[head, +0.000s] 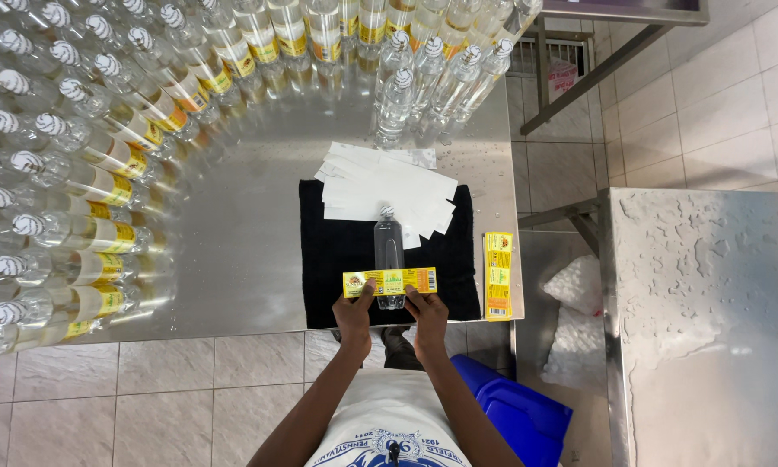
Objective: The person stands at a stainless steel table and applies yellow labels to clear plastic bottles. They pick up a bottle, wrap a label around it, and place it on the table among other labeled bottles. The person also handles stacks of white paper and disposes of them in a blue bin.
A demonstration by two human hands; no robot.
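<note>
Pressing a yellow label (390,281) across a clear bottle (389,251) lying on a black cloth (337,259).

Left hand (354,316) and right hand (428,313) each pinch one label end, keeping it taut over the bottle. White backing strips (389,195) sit just beyond; spare labels (498,275) hug the table's (242,251) right edge. Labelled bottles (78,173) crowd left and far sides.

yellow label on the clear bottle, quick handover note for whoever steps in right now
Left hand and right hand press a yellow paper label across a clear plastic bottle lying on a black cloth.
Label not yet wrapped round.
Spare yellow labels lie at the table's right edge, white backing strips behind the bottle.
Labelled bottles stand left, unlabelled ones behind.
</note>
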